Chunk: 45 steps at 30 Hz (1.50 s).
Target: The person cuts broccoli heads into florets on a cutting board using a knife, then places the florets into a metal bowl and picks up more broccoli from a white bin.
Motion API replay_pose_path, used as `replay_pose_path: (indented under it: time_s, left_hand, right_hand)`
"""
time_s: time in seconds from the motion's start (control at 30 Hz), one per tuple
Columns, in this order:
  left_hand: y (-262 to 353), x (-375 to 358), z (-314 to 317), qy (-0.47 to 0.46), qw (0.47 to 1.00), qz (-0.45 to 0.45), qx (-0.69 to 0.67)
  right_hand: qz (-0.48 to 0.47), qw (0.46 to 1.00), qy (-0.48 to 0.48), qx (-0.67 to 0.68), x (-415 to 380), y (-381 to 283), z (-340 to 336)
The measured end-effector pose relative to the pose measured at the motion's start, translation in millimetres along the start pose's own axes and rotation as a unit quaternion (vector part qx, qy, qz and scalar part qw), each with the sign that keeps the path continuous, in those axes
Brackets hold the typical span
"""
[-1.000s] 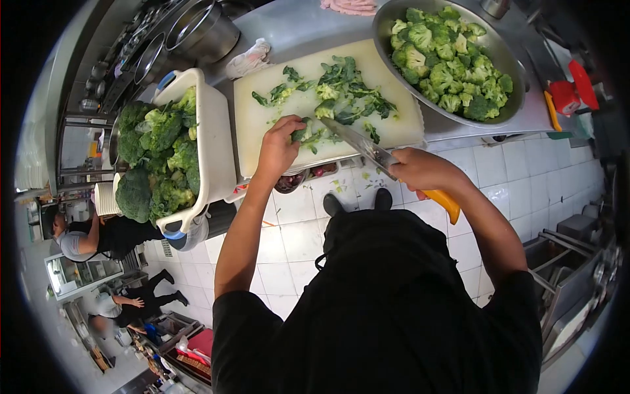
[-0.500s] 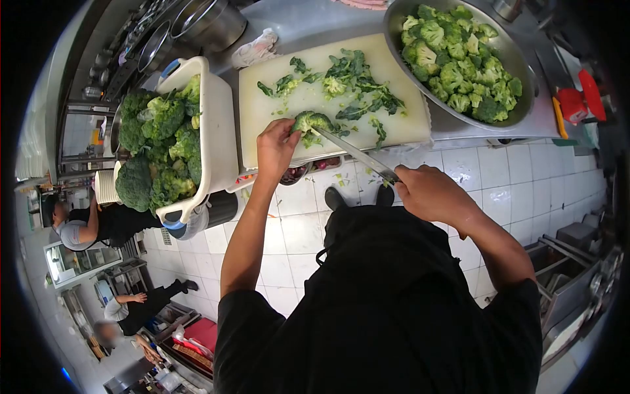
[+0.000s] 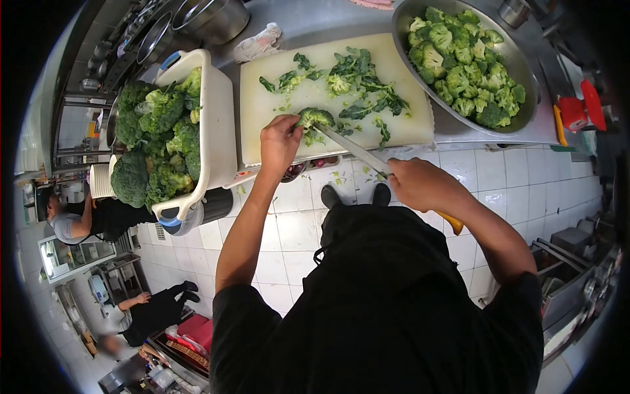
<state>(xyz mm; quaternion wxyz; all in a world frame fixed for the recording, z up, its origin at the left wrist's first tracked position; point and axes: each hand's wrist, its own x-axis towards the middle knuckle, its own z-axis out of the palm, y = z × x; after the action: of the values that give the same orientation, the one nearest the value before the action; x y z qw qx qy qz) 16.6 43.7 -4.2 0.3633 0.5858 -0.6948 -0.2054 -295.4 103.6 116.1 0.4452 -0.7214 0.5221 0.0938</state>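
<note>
My left hand (image 3: pixel 281 136) is closed in a pinch on the broccoli piece (image 3: pixel 315 118), which sits just right of my fingertips, over the near part of the cutting board (image 3: pixel 262 65). My right hand (image 3: pixel 417 182) is wrapped round the knife (image 3: pixel 354 150) — its yellow handle end shows behind my fist — and the blade slants up and leftward until its tip meets the stalk side of the piece. Whether it has bitten in, I can't tell.

I judge this to be the cutting step, on this one piece. The next move calls for a steady left pinch and a short stroke of the blade, with my fingertips kept clear of the tip.

The board's near edge runs just right of my left wrist, and the blade crosses it; my right fist hangs off the board, over open floor, so it has room to draw back. Beyond my pinch, trimmed leaves (image 3: pixel 354 69) litter the far side of the board. Left of my left hand the white tub's wall (image 3: pixel 220 118) limits sideways travel; far right, past the blade, stands the steel bowl (image 3: pixel 527 117) of florets.
</note>
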Motion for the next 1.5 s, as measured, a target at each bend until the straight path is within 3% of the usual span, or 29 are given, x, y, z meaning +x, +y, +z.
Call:
replay_pose_path:
  time_s: [0.07,0.37,0.47,0.5,0.63,0.73,0.8,1.0,1.1,1.2,1.23,1.33,1.5]
  left_hand:
    - [-1.1,1.2,-0.9,0.000,1.000,0.003,0.008]
    - [-7.8,12.0,-10.1,-0.043,0.997,0.051,0.035]
    - [-5.2,14.7,-15.6,-0.075,0.995,0.044,0.040]
    - [-0.2,18.0,-21.2,-0.094,0.993,0.054,0.054]
    - [-4.6,30.1,-32.9,-0.123,0.982,0.118,0.076]
    - [-3.5,34.1,-39.8,-0.119,0.985,0.108,0.064]
    - [-5.4,36.2,-41.5,-0.105,0.993,0.037,0.041]
    - [-39.5,43.4,-33.8,-0.030,0.985,-0.129,-0.107]
    - [-36.4,44.9,-29.7,-0.042,0.958,-0.191,-0.208]
    - [-11.1,40.5,-12.7,-0.072,0.982,-0.118,-0.130]
    - [-5.6,44.5,-8.8,-0.120,0.988,-0.081,-0.060]
    - [18.2,39.0,9.8,-0.124,0.976,0.019,0.179]
    - [-2.8,55.7,25.9,-0.119,0.989,0.038,0.080]
  right_hand:
    - [0.042,0.997,-0.052,0.028,1.5,-13.1,-9.5]
    - [0.037,0.988,-0.145,0.048,26.6,-17.1,-43.1]
    - [0.036,0.988,-0.146,-0.032,40.7,-22.8,-49.4]
    - [0.045,0.990,-0.125,-0.053,43.0,-21.0,-45.9]
    - [-0.070,0.965,0.033,-0.250,37.7,-19.3,-32.7]
    - [-0.073,0.958,0.072,-0.268,27.7,-22.1,-35.7]
    - [-0.069,0.958,0.081,-0.265,19.7,-20.9,-39.7]
    - [-0.005,0.983,0.117,-0.142,-23.5,2.5,-41.5]
    - [-0.030,0.981,0.175,-0.080,-37.1,36.2,-30.2]
    - [-0.011,0.979,0.201,0.018,-44.3,57.9,-12.8]
    - [0.015,0.981,0.183,0.059,-46.6,59.3,-8.4]
    - [0.066,0.974,0.146,0.160,-52.3,61.0,2.5]
    - [0.072,0.964,0.144,0.211,-55.3,67.3,16.4]
